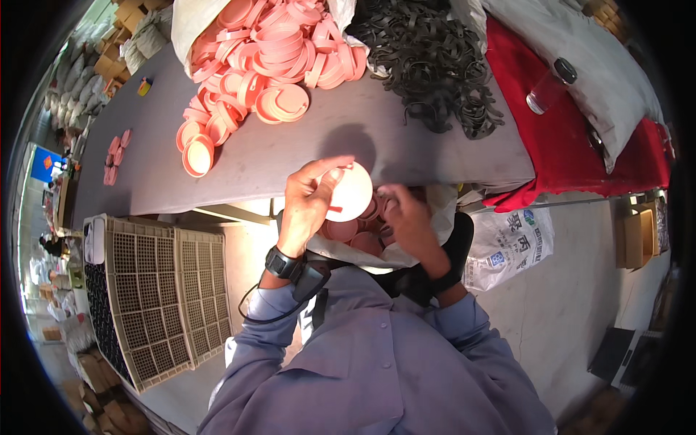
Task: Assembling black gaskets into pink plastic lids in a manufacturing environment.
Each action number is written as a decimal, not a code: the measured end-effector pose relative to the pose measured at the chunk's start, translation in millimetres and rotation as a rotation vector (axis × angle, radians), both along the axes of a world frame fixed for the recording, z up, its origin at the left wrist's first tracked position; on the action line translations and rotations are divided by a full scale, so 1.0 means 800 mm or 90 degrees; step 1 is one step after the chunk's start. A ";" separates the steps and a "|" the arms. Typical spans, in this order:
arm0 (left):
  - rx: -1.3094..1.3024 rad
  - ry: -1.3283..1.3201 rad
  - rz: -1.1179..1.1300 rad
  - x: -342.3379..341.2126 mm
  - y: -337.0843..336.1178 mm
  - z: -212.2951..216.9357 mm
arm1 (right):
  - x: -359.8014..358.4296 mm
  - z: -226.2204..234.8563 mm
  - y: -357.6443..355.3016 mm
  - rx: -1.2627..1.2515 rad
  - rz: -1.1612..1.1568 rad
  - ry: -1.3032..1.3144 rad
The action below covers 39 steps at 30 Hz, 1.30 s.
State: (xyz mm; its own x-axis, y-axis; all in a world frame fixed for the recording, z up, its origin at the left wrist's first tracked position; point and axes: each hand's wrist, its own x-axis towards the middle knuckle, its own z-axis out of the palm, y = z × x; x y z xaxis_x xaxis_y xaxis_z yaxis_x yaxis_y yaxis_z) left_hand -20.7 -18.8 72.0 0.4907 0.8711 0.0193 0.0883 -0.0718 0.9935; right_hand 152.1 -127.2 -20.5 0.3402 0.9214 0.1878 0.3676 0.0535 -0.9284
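Note:
My left hand (308,203) grips a round pink plastic lid (349,194) by its edge, thumb across its face. Bright light washes out most of the lid, and a small dark red slot shows near its lower edge. Just to the right, my right hand (412,226) is raised with its fingers curled toward the lid. Motion blurs those fingers, so whether they hold anything is unclear. Below both hands, an open white sack (346,254) at my lap contains several pink lids (366,241).
On the grey table (261,156) lie a heap of pink lids (279,43) and a tangle of black curved strips (435,65). A bottle (547,90) rests on red cloth (507,80) at right. Beige crates (148,297) stand left; a white printed sack (511,250) lies on the floor.

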 end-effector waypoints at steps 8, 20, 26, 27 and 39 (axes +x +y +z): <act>0.035 0.026 -0.056 0.012 -0.021 -0.023 | 0.011 0.057 0.023 0.046 0.053 -0.226; -0.086 0.006 -0.077 0.006 -0.012 -0.058 | 0.008 0.031 0.008 -0.061 0.156 -0.306; -0.051 0.148 -0.091 0.015 -0.009 -0.043 | 0.000 0.045 0.004 -0.170 0.167 -0.202; -0.050 0.110 -0.078 0.015 -0.007 -0.049 | 0.001 0.037 0.007 -0.168 0.165 -0.158; -0.025 -0.024 -0.008 0.017 0.002 -0.068 | 0.002 0.026 -0.007 0.202 0.117 -0.233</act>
